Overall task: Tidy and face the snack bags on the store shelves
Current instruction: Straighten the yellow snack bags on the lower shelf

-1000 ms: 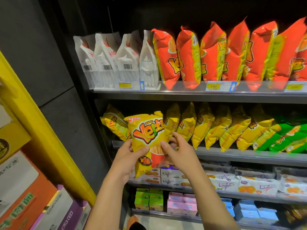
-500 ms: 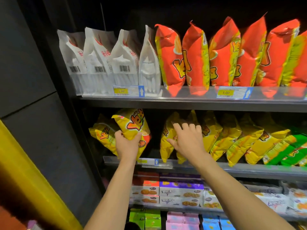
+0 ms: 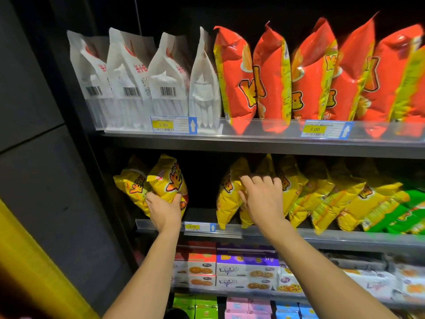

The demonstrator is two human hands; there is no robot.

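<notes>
Head view looked at dark store shelving with two bare arms reaching in. The left hand point(image 3: 164, 209) gripped the lower part of a crinkly yellow snack bag with red-orange lettering point(image 3: 169, 180), thumb on one side and fingers wrapped round the other; the bag stood tilted at the left end of the middle metal shelf point(image 3: 230, 231), just beside another yellow bag of the same kind point(image 3: 131, 185) that leaned against the shelf's left wall. An empty gap of dark shelf lay between the held bag and the rest of the row. The right hand point(image 3: 262, 196) lay flat and spread, fingers apart, pressing on the first bags of a row of leaning yellow snack bags point(image 3: 303, 194); it closed on nothing. That row slanted to the right and ran into a few green snack bags point(image 3: 395, 215) at the far right. A yellow price tag with a blue arrow label point(image 3: 199, 226) sat on the shelf's front rail between the two wrists.

On the upper shelf point(image 3: 253, 143), four white paper-like pouches with barcodes point(image 3: 128, 81) stood at the left, and a line of tall red-orange snack bags with yellow edges point(image 3: 276, 77) stood edge-on to the right, behind a clear front lip. Below the middle shelf, flat boxes of biscuits in red and purple point(image 3: 230, 270) were stacked, with small green, pink and blue cartons point(image 3: 239, 307) beneath them.
</notes>
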